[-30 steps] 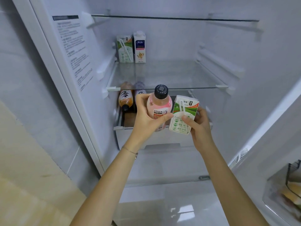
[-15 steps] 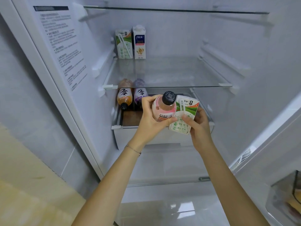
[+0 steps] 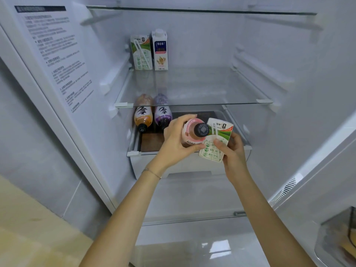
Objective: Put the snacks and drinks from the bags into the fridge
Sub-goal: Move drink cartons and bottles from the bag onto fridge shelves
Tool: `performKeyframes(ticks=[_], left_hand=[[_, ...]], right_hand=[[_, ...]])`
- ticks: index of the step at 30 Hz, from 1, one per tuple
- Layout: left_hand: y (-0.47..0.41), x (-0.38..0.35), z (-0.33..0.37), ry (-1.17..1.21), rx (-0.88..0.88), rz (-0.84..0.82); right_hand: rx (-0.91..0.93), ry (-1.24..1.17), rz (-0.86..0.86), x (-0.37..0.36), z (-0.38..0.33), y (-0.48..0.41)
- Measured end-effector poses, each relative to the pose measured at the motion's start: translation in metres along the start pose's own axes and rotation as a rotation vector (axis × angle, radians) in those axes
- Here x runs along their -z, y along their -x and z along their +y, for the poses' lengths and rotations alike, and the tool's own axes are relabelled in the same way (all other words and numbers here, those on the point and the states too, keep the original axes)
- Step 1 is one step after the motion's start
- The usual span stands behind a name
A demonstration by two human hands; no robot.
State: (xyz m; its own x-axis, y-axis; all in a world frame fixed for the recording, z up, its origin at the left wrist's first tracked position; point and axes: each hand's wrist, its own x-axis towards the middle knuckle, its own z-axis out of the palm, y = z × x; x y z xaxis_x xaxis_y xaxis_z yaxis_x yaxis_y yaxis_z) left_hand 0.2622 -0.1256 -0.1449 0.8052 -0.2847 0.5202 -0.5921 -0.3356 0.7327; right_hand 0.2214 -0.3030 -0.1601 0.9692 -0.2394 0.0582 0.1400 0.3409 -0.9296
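Observation:
My left hand [image 3: 176, 139] grips a pink bottle [image 3: 189, 135] with a black cap, tipped so the cap faces me, just above the open drawer [image 3: 133, 149] under the glass shelf. Right beside it my right hand [image 3: 233, 153] holds a green and white milk carton [image 3: 217, 139] with a straw on its face. Two bottles lie in the drawer at the left: an orange one [image 3: 143, 117] and a purple one [image 3: 162, 116]. Two cartons stand at the back left of the glass shelf [image 3: 212, 87]: a green and white one [image 3: 140, 53] and a white one [image 3: 159, 51].
The fridge's left wall carries a printed label [image 3: 55, 54]. A second glass shelf [image 3: 202, 10] runs across the top. The door bin [image 3: 339, 239] at the lower right holds something yellowish. A lower closed drawer front [image 3: 192, 193] sits beneath my arms.
Both hands have lowered toward the drawer. The pink bottle has tipped from upright until its cap points at me. The carton stays alongside it.

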Motion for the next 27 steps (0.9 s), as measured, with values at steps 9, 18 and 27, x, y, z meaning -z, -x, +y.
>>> performKeyframes(ticks=[9, 18, 27], left_hand=[[-0.024, 0.018, -0.023, -0.349, 0.037, -0.042], [-0.05, 0.023, -0.039, -0.709, -0.039, -0.117], [-0.054, 0.02, -0.044, -0.765, -0.113, -0.273]], right_hand=[[-0.041, 0.001, 0.079, 0.001, 0.013, -0.009], [-0.045, -0.033, 0.117, 0.002, 0.013, -0.015], [-0.041, -0.055, 0.115, -0.001, 0.011, -0.017]])
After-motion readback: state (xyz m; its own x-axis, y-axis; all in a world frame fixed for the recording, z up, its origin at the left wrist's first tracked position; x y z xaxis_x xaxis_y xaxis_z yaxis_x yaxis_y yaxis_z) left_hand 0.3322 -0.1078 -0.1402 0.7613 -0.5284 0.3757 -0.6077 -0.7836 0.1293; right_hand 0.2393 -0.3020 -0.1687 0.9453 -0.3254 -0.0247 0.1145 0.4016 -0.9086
